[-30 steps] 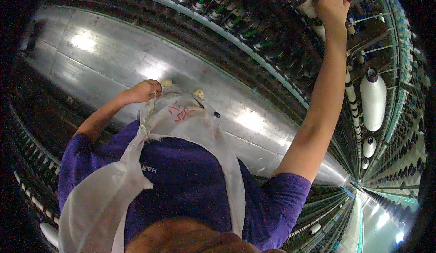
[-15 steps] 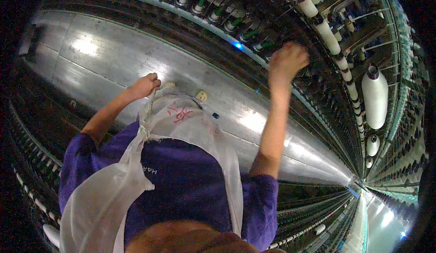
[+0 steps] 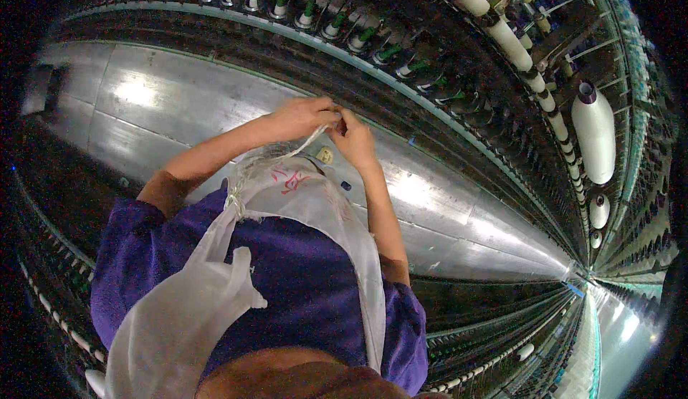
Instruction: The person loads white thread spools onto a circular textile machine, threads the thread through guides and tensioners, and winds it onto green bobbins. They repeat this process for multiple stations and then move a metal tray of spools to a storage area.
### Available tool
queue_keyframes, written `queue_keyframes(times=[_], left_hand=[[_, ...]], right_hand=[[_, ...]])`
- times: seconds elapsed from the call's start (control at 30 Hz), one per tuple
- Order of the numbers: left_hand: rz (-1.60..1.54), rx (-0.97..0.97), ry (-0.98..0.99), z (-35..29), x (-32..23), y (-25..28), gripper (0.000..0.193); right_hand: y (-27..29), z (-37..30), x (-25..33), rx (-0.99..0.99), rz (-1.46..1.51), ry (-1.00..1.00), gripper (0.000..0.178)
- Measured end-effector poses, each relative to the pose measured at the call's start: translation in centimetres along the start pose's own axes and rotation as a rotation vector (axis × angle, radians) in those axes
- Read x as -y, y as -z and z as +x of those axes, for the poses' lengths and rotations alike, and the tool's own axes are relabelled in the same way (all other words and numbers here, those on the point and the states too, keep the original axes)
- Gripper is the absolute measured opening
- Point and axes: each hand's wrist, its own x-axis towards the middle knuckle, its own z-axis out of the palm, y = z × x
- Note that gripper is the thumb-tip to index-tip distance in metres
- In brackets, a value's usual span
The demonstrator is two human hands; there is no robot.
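Observation:
My left hand (image 3: pixel 307 119) and my right hand (image 3: pixel 355 142) meet in front of my body, above the metal floor. The left one is closed on a twisted white cord (image 3: pixel 309 141) that runs from the knotted strap of my white apron (image 3: pixel 292 193). Thumb and fingers of the right one are pinched together, touching the left fingertips at the cord's end. Whatever the right fingers hold is too small and hidden to make out. A pale yellow shoe tip (image 3: pixel 325 155) shows below the hands.
Ahead runs a spinning frame with a row of green-and-white bobbins (image 3: pixel 335 26) along a rail (image 3: pixel 315 37). White rollers (image 3: pixel 514 46) and a large white yarn package (image 3: pixel 595 134) stand at the right. Another machine row lies behind me. Shiny metal floor (image 3: pixel 165 98) fills the aisle.
My right hand has come back from the bobbin row, down and left, to meet the left hand. My left hand has moved right and up, drawing the cord along.

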Motion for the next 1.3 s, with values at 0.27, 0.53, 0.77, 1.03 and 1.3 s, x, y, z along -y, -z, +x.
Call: queue_keyframes(times=[0.27,0.53,0.77,1.03,1.3], left_hand=[[-0.194,-0.082,0.113,1.6,-2.3,2.1,0.039],[-0.152,-0.055,0.292,-0.2,0.0,0.8,0.026],[-0.139,-0.109,0.370,1.5,0.2,-2.7,0.020],[-0.523,-0.038,0.620,4.3,-0.1,-4.7,0.036],[-0.404,0.026,0.535,3.3,0.8,-6.9,0.041]], right_hand=[[5.9,-1.0,3.4,-0.163,0.023,-0.008,0.015],[24.0,2.2,6.9,-0.695,0.194,0.379,0.012],[31.6,10.3,8.8,-0.741,-0.055,0.572,0.017],[32.9,15.3,7.1,-0.750,-0.260,0.682,0.015],[33.2,16.8,6.8,-0.710,-0.283,0.675,0.014]])
